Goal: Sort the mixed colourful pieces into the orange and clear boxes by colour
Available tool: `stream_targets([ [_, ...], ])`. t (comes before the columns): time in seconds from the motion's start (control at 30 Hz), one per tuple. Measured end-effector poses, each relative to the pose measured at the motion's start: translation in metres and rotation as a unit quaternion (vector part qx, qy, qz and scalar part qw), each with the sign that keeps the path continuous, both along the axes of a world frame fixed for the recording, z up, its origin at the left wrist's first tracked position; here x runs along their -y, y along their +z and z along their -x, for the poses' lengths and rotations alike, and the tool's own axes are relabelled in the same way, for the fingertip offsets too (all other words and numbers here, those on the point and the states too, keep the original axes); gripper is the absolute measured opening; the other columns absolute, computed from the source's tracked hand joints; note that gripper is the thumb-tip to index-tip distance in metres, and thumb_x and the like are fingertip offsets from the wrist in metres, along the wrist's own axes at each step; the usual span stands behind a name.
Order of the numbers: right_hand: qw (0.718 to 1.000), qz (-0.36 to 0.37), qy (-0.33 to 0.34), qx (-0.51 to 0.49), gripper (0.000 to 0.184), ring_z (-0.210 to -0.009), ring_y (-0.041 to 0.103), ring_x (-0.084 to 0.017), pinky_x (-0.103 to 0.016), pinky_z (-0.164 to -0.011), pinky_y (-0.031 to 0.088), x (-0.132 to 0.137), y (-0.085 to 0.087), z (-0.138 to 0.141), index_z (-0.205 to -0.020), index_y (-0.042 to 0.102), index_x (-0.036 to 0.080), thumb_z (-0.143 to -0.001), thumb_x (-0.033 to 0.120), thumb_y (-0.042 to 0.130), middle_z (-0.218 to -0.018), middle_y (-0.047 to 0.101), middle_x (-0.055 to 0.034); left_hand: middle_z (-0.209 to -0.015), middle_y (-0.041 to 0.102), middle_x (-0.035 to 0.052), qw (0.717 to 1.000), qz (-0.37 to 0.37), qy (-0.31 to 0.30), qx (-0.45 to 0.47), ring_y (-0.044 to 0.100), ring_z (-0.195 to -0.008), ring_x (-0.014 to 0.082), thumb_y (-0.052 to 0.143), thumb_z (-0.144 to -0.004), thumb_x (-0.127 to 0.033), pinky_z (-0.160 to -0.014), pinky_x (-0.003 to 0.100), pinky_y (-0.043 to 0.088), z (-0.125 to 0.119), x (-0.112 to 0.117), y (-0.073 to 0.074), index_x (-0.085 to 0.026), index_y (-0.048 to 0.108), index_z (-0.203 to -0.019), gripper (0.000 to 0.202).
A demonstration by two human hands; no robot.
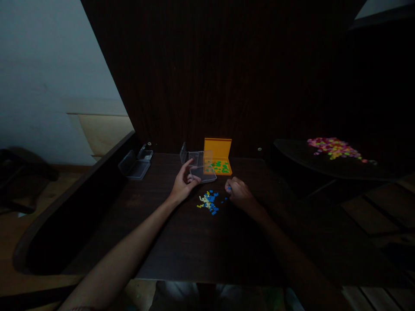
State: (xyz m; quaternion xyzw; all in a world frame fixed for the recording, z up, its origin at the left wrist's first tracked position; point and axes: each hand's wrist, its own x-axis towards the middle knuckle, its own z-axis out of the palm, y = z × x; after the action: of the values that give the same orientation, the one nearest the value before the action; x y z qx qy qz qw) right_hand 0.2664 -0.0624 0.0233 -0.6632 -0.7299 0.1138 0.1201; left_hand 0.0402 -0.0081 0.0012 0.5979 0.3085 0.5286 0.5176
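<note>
A small clear plastic box stands with its lid raised on the dark table. My left hand is at its left edge, the index finger stretched out and the other fingers curled against the box. Closed in a pinch, my right hand has a small blue plastic piece showing at its fingertips. Between my hands lies a loose pile of blue, yellow and cream pieces. Right behind the clear box, an orange box has its lid up and green pieces inside.
Another clear box stands behind my left hand. Farther left are a larger open clear box and a smaller one, near the raised side panel. Many colourful small pieces lie heaped on a dark surface at right.
</note>
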Motion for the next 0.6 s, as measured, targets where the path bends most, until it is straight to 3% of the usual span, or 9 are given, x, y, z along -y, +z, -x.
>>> stream_targets([
  [0.23,0.998,-0.05,0.015,-0.038,0.018,-0.078,0.054,-0.018,-0.027,-0.068,0.037,-0.0001,-0.005,-0.0037,-0.071,0.059,0.017,-0.075,0.0,0.052,-0.081,0.058,-0.0061,-0.123,0.058,0.0105,1.0,0.006,0.001,-0.004,0.068,-0.076,0.0127,0.074,-0.069,-0.02,-0.073,0.028,0.054,-0.0006,0.0004,0.0018,-0.025,0.041,-0.14,0.078],
  [0.6,0.999,-0.034,0.02,-0.034,0.021,-0.078,0.057,-0.017,-0.025,-0.065,0.037,0.0037,0.001,0.0012,-0.074,0.062,0.017,-0.075,-0.002,0.053,-0.082,0.062,-0.0056,-0.122,0.058,0.0103,1.0,0.014,-0.002,0.003,0.068,-0.075,0.0121,0.075,-0.069,-0.02,-0.072,0.027,0.054,-0.0007,0.001,0.0018,-0.025,0.042,-0.139,0.078],
])
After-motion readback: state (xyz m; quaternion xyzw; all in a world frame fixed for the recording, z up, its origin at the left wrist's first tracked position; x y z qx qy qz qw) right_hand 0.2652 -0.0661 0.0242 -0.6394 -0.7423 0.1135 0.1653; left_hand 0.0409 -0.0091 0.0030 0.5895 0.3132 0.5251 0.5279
